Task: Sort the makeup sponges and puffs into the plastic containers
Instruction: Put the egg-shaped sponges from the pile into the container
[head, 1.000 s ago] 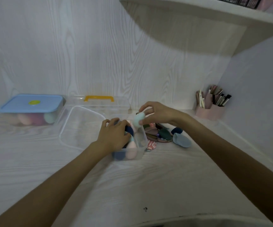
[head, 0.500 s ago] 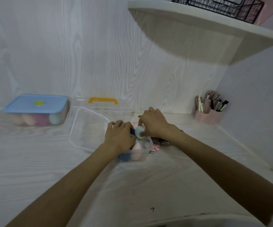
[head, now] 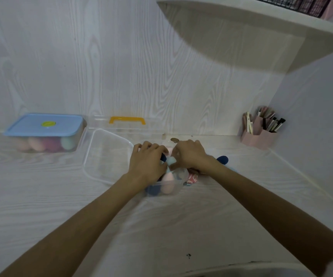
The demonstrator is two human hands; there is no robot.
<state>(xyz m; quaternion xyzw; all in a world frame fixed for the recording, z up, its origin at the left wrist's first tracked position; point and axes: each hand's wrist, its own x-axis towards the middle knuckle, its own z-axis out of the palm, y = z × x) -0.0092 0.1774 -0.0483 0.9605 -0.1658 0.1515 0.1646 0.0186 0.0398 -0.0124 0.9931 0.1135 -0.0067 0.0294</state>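
Note:
A small clear plastic container sits mid-table, packed with sponges, pink and dark blue ones showing through its front wall. My left hand lies over its top, fingers curled down round a dark blue sponge. My right hand comes in from the right and pinches a light blue sponge at the container's opening, close against my left hand. Behind my right wrist lie another dark blue sponge and a patterned puff; the rest of that pile is hidden.
A clear lid lies left of the container. A blue-lidded box holding pastel sponges stands at the back left, with a clear box with an orange handle beside it. A pink brush holder occupies the right corner. A shelf overhangs.
My right hand has brought the light blue sponge down from above the container to its opening, next to my left hand. My left hand stays on the container.

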